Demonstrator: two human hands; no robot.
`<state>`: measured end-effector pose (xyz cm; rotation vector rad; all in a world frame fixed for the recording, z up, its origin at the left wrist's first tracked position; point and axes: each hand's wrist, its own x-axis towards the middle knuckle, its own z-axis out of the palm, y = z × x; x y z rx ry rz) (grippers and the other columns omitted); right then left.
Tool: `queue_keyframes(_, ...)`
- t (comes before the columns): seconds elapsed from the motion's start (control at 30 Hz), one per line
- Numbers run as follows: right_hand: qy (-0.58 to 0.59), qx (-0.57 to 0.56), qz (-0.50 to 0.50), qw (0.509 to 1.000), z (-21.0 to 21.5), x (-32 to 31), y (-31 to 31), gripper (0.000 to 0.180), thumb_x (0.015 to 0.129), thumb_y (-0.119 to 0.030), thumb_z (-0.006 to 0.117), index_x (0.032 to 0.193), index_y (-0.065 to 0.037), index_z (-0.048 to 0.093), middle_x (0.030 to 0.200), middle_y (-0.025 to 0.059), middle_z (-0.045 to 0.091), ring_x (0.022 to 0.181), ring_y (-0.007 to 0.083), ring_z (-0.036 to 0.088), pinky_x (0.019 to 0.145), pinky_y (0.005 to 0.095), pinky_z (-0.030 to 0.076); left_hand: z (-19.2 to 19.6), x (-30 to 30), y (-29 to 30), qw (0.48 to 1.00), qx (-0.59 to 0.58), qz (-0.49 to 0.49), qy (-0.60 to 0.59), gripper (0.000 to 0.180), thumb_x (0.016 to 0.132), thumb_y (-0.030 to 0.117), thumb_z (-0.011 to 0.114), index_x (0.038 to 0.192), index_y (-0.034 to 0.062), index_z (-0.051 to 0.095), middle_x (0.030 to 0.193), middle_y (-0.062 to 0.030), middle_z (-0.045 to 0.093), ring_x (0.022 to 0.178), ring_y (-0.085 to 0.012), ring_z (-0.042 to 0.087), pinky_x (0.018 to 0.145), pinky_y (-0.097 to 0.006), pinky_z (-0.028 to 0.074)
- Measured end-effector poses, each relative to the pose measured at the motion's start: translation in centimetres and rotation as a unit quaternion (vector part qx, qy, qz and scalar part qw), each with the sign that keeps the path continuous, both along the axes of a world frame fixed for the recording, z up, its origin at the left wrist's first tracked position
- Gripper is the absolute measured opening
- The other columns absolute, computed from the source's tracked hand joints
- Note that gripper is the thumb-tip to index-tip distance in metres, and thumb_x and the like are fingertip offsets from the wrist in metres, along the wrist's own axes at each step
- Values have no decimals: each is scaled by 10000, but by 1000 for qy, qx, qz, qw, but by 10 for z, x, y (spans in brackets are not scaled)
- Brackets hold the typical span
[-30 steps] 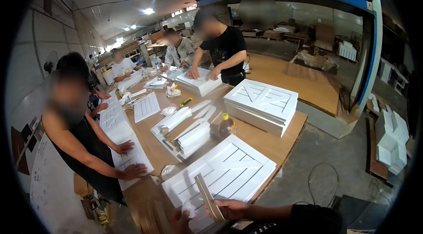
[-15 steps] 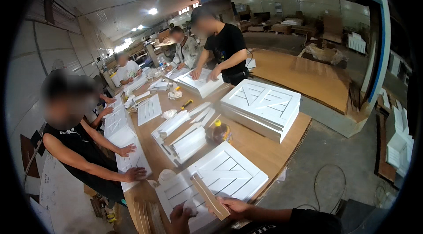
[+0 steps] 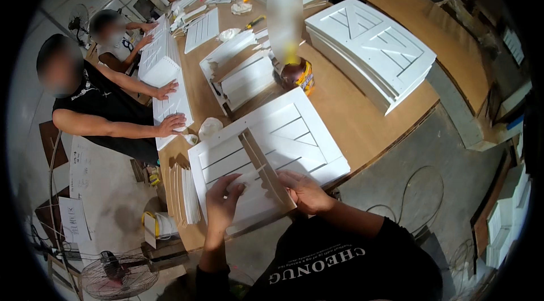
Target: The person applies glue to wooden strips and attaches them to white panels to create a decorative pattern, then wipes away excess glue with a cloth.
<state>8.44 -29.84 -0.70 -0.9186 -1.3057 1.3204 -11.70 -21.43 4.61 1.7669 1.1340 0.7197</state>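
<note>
My right hand (image 3: 306,192) is closed around the lower end of a narrow brown wooden strip (image 3: 256,151), held tilted above a white slatted panel (image 3: 317,156) with a diagonal brace. To the strip's left, my left hand (image 3: 224,202) has its thumb and fingers pinched together on a white cloth-like piece (image 3: 247,179), which blends with the white panel behind it. The fingers of my right hand are partly hidden behind the strip. The panel lies flat on the near end of the table.
A stack of white panels (image 3: 371,46) stands at the right. Beyond my panel are a yellow-capped bottle (image 3: 297,77) and a tray of white pieces (image 3: 247,80). A co-worker's hands (image 3: 169,125) rest on white panels at left. A fan (image 3: 116,275) stands below.
The view has tipped downward, showing more of my arms. My left hand has risen beside the strip with its fingers pinched. The strip is still in my right hand.
</note>
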Motion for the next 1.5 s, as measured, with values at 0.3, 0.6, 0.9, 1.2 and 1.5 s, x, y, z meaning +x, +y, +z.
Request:
queue_keyframes(0.3, 232, -72, -4, 970, -20, -7, 10, 748, 845, -624, 438, 1269, -8, 420, 1120, 103, 536, 972, 183, 580, 801, 289, 475, 21, 9, 8, 984, 126, -18, 126, 211, 757, 51, 627, 965, 18, 637, 748, -126, 587, 677, -247, 568, 630, -301, 435)
queue_keyframes(0.6, 344, -222, 15, 912, -7, -13, 16, 501, 965, -406, 369, 1293, -30, 418, 1084, 78, 569, 985, 154, 567, 808, 294, 466, 28, 10, 16, 974, 160, -27, 156, 200, 756, 60, 636, 952, 21, 640, 693, -115, 546, 607, -238, 521, 572, -292, 409)
queue_keyframes(0.9, 358, -231, 13, 905, -8, -18, 24, 469, 961, -374, 398, 1269, -22, 436, 1086, 78, 566, 958, 148, 568, 777, 282, 474, 17, -3, 23, 992, 93, 1, 80, 172, 787, 42, 618, 950, -8, 640, 711, -100, 575, 640, -136, 531, 616, -252, 426)
queue_keyframes(1.2, 220, -29, -14, 975, -17, -21, 26, 506, 964, -420, 356, 1267, -21, 426, 1081, 71, 570, 978, 143, 569, 795, 284, 470, 16, -19, 23, 991, 91, 6, 94, 179, 785, 31, 603, 959, -4, 632, 740, -107, 596, 680, -163, 566, 658, -267, 447)
queue_keyframes(1.5, 346, -146, -4, 927, -15, -29, 27, 384, 947, -282, 453, 1228, -22, 480, 1076, 75, 560, 929, 142, 570, 736, 232, 478, 15, -25, 23, 988, 104, 9, 114, 189, 776, 33, 603, 960, 0, 632, 758, -124, 607, 684, -209, 584, 669, -283, 455)
